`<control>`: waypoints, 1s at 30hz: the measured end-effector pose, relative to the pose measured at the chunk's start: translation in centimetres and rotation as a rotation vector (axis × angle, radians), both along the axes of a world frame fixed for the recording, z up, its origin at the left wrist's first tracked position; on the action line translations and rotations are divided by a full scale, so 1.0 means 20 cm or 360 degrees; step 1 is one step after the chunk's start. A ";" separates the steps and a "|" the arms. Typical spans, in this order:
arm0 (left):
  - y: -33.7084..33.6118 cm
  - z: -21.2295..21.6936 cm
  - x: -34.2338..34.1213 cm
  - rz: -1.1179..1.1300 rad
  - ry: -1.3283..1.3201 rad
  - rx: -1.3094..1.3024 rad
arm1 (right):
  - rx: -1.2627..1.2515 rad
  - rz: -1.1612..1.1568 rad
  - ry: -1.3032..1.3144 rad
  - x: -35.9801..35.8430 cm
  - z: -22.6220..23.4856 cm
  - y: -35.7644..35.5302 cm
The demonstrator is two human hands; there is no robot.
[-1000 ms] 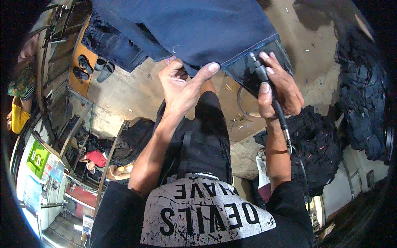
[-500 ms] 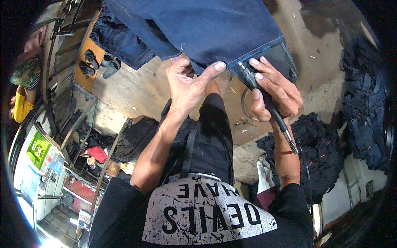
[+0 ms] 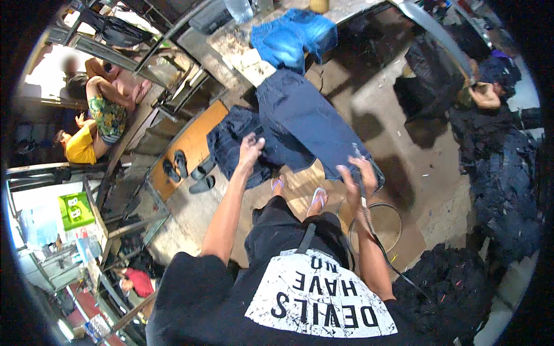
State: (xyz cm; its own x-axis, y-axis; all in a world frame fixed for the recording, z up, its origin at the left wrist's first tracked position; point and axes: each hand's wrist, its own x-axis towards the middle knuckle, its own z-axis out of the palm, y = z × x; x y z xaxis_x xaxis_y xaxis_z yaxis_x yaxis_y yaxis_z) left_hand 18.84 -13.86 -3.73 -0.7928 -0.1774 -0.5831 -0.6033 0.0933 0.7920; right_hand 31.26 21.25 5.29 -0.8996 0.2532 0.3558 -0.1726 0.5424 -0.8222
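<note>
The floor [image 3: 430, 179], brown and scuffed, fills the middle of a crowded workroom; a long mound of black cloth [image 3: 502, 190] takes up three o'clock, and a black heap [image 3: 444, 294] sits between four and five; a cluttered bench [image 3: 228, 43] crosses twelve o'clock; an orange board [image 3: 202, 132] slants along ten o'clock, with sandals [image 3: 202, 184] beside it; a person in a yellow top [image 3: 83, 144] is between nine and ten, and another in red [image 3: 140, 282] at eight; blue jeans [image 3: 288, 37] lie on the bench at twelve; a round hoop [image 3: 400, 225] shows at four.

The dark blue trousers [image 3: 311, 115] stretch from the bench's edge towards the right hand [image 3: 351, 187], their lower end just beyond it at twelve o'clock; from the left hand [image 3: 249, 153] they lie at one to three o'clock; the left hand's fingers are loosely bent and apart, with nothing seen in them; the right hand pinches a slim corded tool [image 3: 363, 190] between thumb and fingers, its cable [image 3: 398, 271] trailing towards five.

The right fingers and the tool's tip are blurred; I cannot tell whether either touches the trousers; the mound at three o'clock runs into the dark rim.
</note>
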 end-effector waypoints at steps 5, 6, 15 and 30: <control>-0.03 -0.27 -0.62 -0.0106 0.0724 0.0319 | 0.0489 -0.0086 -0.0129 -0.10 -0.15 -0.24; -0.01 -0.30 -0.70 -0.0187 0.0621 0.0283 | 0.0399 -0.0129 -0.0194 -0.07 -0.18 -0.25; -0.26 0.03 -0.81 -0.0877 0.0766 -0.0568 | 0.0034 -0.0898 -0.0360 -0.03 -0.09 0.02; 0.89 0.28 -0.05 -0.1405 0.1693 -0.0876 | -0.0234 -0.1388 0.0011 0.70 -0.55 1.31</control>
